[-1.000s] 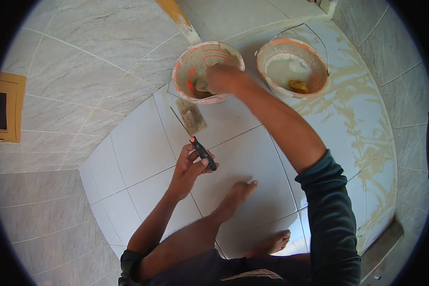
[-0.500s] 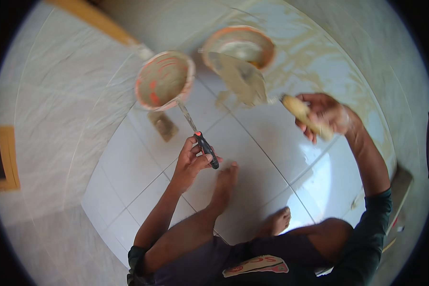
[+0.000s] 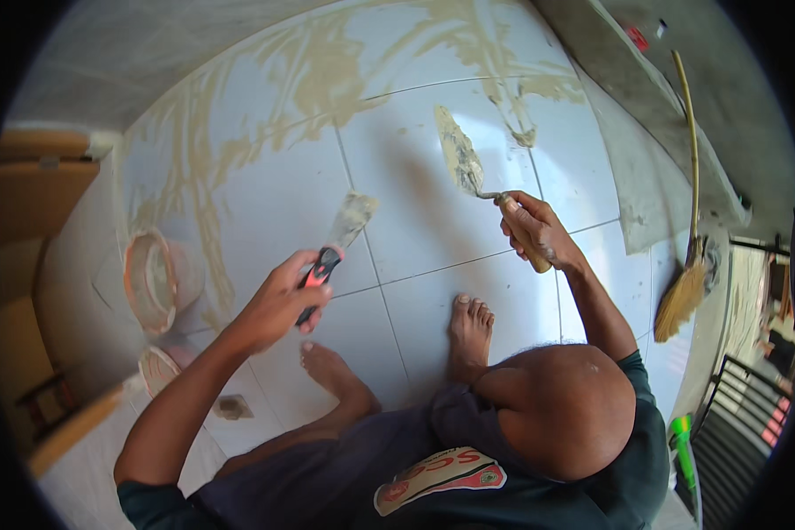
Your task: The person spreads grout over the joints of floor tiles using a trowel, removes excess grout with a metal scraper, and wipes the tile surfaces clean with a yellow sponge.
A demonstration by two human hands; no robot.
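Note:
My left hand (image 3: 287, 300) is closed round the black and red handle of a putty knife (image 3: 352, 219), its flat blade smeared with grey-beige paste and tilted up over the tiles. In my right hand (image 3: 539, 231) is the wooden handle of a pointing trowel (image 3: 461, 157). Paste coats the trowel's pointed blade, which aims away from me. Both blades appear held above the white floor tiles (image 3: 433, 230), apart from each other. Beige grout paste (image 3: 327, 71) is streaked across the far tiles, and a small lump (image 3: 525, 137) lies beyond the trowel.
At the left stand a paste-stained bucket (image 3: 150, 283) and a smaller orange-rimmed container (image 3: 161, 369), near a floor drain (image 3: 232, 407). A broom (image 3: 685, 283) leans at the right by a grey ledge (image 3: 671, 106). A green-headed tool (image 3: 683, 433) and black metal bars (image 3: 742, 424) are at lower right.
My view has swung to the right, so the buckets now sit at the left. The putty knife has come away from the smaller container, and the trowel is away from the bucket.

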